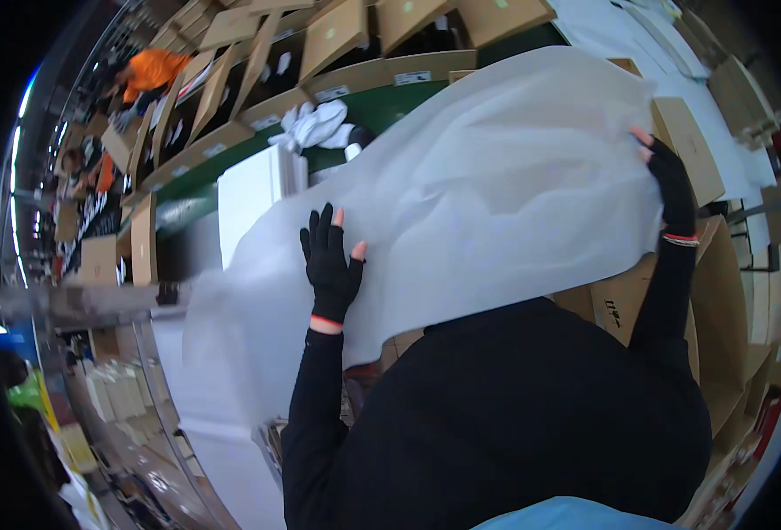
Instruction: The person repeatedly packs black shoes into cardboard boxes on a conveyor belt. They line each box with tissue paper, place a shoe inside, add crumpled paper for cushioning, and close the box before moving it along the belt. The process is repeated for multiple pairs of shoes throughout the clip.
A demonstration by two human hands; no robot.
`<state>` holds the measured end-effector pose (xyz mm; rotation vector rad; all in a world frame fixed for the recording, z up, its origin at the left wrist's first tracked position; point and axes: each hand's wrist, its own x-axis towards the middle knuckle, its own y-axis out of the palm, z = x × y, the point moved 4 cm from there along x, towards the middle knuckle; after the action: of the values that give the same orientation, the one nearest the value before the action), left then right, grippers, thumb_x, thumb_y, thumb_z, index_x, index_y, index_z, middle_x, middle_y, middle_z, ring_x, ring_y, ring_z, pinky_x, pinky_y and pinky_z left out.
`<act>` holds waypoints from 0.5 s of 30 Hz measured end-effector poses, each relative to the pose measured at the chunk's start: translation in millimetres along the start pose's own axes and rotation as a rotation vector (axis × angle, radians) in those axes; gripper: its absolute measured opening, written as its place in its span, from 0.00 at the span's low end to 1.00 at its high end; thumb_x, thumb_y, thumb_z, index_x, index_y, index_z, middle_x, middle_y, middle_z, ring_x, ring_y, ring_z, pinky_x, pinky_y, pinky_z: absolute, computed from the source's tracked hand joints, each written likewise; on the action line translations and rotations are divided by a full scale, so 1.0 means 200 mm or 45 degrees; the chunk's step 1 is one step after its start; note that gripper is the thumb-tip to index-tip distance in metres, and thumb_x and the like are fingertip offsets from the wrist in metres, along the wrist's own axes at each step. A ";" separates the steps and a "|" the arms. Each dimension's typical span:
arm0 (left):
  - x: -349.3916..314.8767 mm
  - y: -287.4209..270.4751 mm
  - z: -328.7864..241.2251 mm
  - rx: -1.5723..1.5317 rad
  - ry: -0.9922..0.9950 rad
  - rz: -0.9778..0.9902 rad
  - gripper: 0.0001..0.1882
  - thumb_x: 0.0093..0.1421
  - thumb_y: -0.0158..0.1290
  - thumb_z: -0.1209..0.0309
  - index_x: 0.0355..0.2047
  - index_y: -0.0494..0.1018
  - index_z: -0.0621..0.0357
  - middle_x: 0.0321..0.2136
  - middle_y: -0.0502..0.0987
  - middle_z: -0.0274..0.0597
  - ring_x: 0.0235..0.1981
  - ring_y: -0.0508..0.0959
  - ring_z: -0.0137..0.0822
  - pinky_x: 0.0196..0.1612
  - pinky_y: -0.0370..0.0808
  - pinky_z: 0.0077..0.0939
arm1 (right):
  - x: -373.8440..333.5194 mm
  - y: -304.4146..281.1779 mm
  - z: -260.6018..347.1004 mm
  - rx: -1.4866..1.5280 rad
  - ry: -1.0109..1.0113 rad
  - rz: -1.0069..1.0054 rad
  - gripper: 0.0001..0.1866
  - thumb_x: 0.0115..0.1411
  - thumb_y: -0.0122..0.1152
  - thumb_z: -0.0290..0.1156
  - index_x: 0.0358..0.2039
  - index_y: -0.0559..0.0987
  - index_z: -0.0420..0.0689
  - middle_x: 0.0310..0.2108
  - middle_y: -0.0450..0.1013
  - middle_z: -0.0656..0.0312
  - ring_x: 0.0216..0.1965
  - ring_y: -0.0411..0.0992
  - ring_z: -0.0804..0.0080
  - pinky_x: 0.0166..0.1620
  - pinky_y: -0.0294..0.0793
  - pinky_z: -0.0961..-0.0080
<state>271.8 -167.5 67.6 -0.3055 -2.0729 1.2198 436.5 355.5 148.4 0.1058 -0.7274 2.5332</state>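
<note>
A large, thin, translucent white sheet of paper (514, 177) spreads in front of me, creased and lifted toward its right end. My left hand (330, 269), in a black glove with bare thumb and index tips, lies flat against the sheet with its fingers stretched out. At the far right, my right hand (670, 185), gloved alike, pinches the sheet's right edge between thumb and fingertips. Behind the paper's left part stands a white stack (249, 199), partly covered. White crumpled cloth (315, 124) sits just beyond that stack.
Several open cardboard boxes (333, 40) with dark contents line the far side of a green work surface (390, 104). A person in orange (152, 71) works at the far left. Brown cartons (721, 300) stand at my right. A metal rail (99, 300) crosses the left side.
</note>
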 end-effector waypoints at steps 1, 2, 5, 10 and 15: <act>0.14 0.10 -0.06 0.021 0.032 0.035 0.32 0.61 0.52 0.61 0.63 0.59 0.55 0.62 0.62 0.49 0.65 0.58 0.54 0.65 0.51 0.53 | 0.00 -0.19 -0.13 -0.096 0.043 -0.050 0.20 0.63 0.52 0.32 0.55 0.75 0.43 0.51 0.73 0.64 0.54 0.67 0.76 0.59 0.60 0.77; 0.30 0.21 -0.06 0.046 0.060 0.073 0.33 0.61 0.52 0.60 0.64 0.58 0.55 0.63 0.61 0.49 0.65 0.57 0.55 0.65 0.50 0.54 | 0.03 -0.31 -0.26 -0.188 0.089 -0.091 0.20 0.63 0.52 0.33 0.55 0.75 0.43 0.51 0.72 0.65 0.53 0.66 0.77 0.59 0.60 0.78; 0.68 0.54 -0.15 0.135 0.222 0.149 0.36 0.59 0.54 0.57 0.64 0.57 0.56 0.64 0.58 0.50 0.66 0.54 0.57 0.64 0.47 0.62 | 0.08 -0.67 -0.49 -0.221 0.244 -0.185 0.22 0.63 0.53 0.37 0.57 0.74 0.44 0.51 0.70 0.68 0.53 0.63 0.80 0.60 0.56 0.80; 1.09 1.05 -0.26 0.156 0.236 0.231 0.35 0.61 0.51 0.52 0.64 0.57 0.55 0.64 0.57 0.50 0.65 0.55 0.56 0.64 0.48 0.61 | 0.35 -1.09 -0.78 -0.314 0.258 -0.132 0.24 0.63 0.52 0.35 0.59 0.71 0.43 0.57 0.69 0.61 0.61 0.61 0.73 0.64 0.52 0.76; 1.24 1.40 -0.38 0.178 0.246 0.288 0.34 0.61 0.50 0.50 0.62 0.59 0.55 0.63 0.58 0.50 0.65 0.54 0.55 0.63 0.49 0.62 | 0.58 -1.55 -1.28 -0.428 0.301 -0.012 0.26 0.61 0.53 0.32 0.60 0.69 0.42 0.59 0.67 0.60 0.63 0.60 0.70 0.65 0.52 0.75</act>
<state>102.5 160.1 -32.1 -0.5811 -1.8146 1.4025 500.1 766.2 101.5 -0.2983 -1.0353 2.3237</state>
